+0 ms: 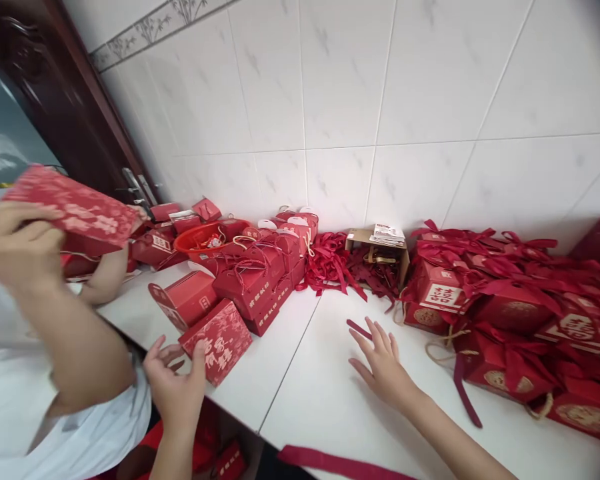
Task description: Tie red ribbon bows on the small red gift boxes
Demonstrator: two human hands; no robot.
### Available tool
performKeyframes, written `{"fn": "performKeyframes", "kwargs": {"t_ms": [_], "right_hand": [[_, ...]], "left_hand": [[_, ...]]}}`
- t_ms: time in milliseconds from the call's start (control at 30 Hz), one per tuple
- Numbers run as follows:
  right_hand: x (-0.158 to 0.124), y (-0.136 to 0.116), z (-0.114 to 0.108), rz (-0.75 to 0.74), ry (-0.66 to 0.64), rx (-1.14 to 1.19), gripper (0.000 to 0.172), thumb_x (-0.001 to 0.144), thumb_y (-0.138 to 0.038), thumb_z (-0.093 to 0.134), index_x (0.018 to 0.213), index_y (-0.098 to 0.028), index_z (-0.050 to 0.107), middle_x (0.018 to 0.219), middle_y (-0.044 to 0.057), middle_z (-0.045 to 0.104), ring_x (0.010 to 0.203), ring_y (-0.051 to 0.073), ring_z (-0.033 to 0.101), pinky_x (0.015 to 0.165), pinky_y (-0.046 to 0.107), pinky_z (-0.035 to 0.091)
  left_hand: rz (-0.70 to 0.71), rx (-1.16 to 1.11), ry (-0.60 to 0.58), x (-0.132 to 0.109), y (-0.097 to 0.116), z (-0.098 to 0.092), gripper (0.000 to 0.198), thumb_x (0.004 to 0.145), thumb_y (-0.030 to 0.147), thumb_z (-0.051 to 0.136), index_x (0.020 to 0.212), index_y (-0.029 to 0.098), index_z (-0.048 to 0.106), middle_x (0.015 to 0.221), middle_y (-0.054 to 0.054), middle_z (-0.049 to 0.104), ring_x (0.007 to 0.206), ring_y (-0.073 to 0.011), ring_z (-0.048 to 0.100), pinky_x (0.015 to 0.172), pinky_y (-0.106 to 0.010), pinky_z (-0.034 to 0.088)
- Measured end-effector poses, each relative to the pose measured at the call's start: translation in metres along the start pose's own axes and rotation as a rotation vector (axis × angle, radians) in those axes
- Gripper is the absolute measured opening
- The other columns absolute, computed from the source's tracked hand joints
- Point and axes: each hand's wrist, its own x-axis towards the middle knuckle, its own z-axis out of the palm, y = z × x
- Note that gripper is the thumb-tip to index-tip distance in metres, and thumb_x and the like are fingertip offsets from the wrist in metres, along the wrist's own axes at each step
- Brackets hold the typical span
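Observation:
My left hand point(177, 387) is at the near corner of a red gift box point(225, 347) with a pale floral print and white characters. Its thumb lies against the printed face and the other fingers curl at the box's left side. Over the white table, my right hand point(383, 367) is open, fingers spread and holding nothing. Just beyond its fingertips lies a short dark red ribbon strip point(359, 329). A longer dark red ribbon point(345, 461) lies along the table's front edge.
At left a co-worker's hand point(23, 243) holds up a floral red box point(80, 210). Red boxes with cord handles point(250, 280), an orange-red basin point(200, 239), a ribbon heap point(327, 260) and a cardboard box point(404, 263) line the wall. Ribbon-tied boxes point(515, 310) are stacked at right.

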Motion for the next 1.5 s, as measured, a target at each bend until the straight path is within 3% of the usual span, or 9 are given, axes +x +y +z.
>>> {"fn": "performKeyframes", "kwargs": {"t_ms": [133,333,500,633,733,900,1067,1333,1500], "right_hand": [[-0.021,-0.028,-0.047,-0.039,0.043,0.200,0.051,0.093,-0.040,0.049,0.142,-0.030,0.038,0.154,0.014,0.029,0.142,0.035,0.026,0.106,0.063,0.032],[-0.048,-0.058,-0.107,-0.111,0.004,0.411,0.062,0.091,-0.034,0.055,0.146,-0.036,0.027,0.154,0.009,0.029,0.141,0.027,0.032,0.107,0.046,0.043],[-0.051,-0.048,-0.103,-0.160,0.076,0.439,0.044,0.089,-0.029,0.058,0.132,-0.028,0.049,0.136,0.013,0.052,0.128,0.027,0.049,0.104,0.046,0.045],[-0.068,-0.034,-0.100,-0.084,0.071,0.561,0.014,0.091,-0.029,0.055,0.099,-0.024,0.066,0.116,0.012,0.063,0.107,0.024,0.062,0.089,0.039,0.053],[-0.076,-0.025,-0.105,-0.030,0.007,0.669,0.020,0.091,-0.038,0.056,0.086,-0.023,0.068,0.116,0.011,0.062,0.102,0.023,0.063,0.084,0.035,0.054],[-0.051,0.010,-0.090,0.031,0.073,0.630,0.055,0.101,-0.044,0.017,0.104,-0.020,0.066,0.113,0.012,0.064,0.108,0.022,0.060,0.093,0.039,0.049],[-0.018,0.047,-0.043,0.226,0.045,0.381,0.041,0.083,-0.025,0.062,0.124,-0.018,0.060,0.122,0.015,0.058,0.113,0.030,0.053,0.099,0.046,0.041],[0.006,0.062,-0.025,0.363,0.048,0.532,0.016,0.085,-0.024,0.058,0.086,-0.017,0.073,0.104,0.012,0.061,0.096,0.025,0.058,0.093,0.040,0.043],[0.001,0.057,-0.035,0.500,0.146,0.857,0.044,0.087,-0.056,0.047,0.083,-0.015,0.065,0.086,0.010,0.065,0.072,0.019,0.060,0.070,0.035,0.049]], "left_hand": [[-0.059,-0.012,-0.097,-0.014,0.002,-0.005,0.054,0.073,0.050,0.064,0.115,0.016,0.060,0.093,-0.006,0.060,0.080,-0.0229,0.060,0.088,-0.048,0.050],[-0.153,-0.267,-0.344,-0.090,0.043,0.000,0.070,0.072,0.045,0.070,0.133,0.021,0.045,0.098,-0.007,0.063,0.078,-0.0208,0.067,0.070,-0.033,0.058],[0.131,-0.486,-0.653,-0.149,0.073,0.019,0.048,0.086,0.033,0.061,0.129,0.022,0.045,0.094,-0.007,0.066,0.081,-0.0197,0.069,0.069,-0.030,0.059],[0.261,-0.470,-0.847,-0.166,0.091,0.024,0.034,0.090,0.029,0.053,0.124,0.023,0.055,0.099,-0.008,0.064,0.090,-0.0205,0.066,0.079,-0.032,0.056],[0.270,-0.461,-0.923,-0.170,0.103,0.026,0.018,0.089,0.031,0.054,0.099,0.022,0.066,0.089,-0.007,0.059,0.084,-0.0202,0.063,0.075,-0.031,0.055],[0.304,-0.483,-0.844,-0.174,0.103,0.032,0.011,0.089,0.023,0.052,0.088,0.020,0.062,0.091,-0.007,0.062,0.088,-0.0196,0.064,0.077,-0.030,0.054],[0.344,-0.428,-0.739,-0.166,0.094,0.032,0.009,0.087,0.020,0.055,0.092,0.021,0.062,0.091,-0.005,0.065,0.088,-0.0182,0.065,0.076,-0.026,0.055],[0.284,-0.370,-0.726,-0.149,0.086,0.054,0.011,0.090,0.025,0.051,0.098,0.021,0.058,0.096,-0.006,0.063,0.094,-0.0198,0.063,0.084,-0.031,0.052],[0.387,-0.363,-0.525,-0.145,0.093,0.074,0.030,0.087,0.023,0.058,0.116,0.020,0.053,0.114,-0.011,0.054,0.111,-0.0250,0.053,0.092,-0.041,0.049]]}}
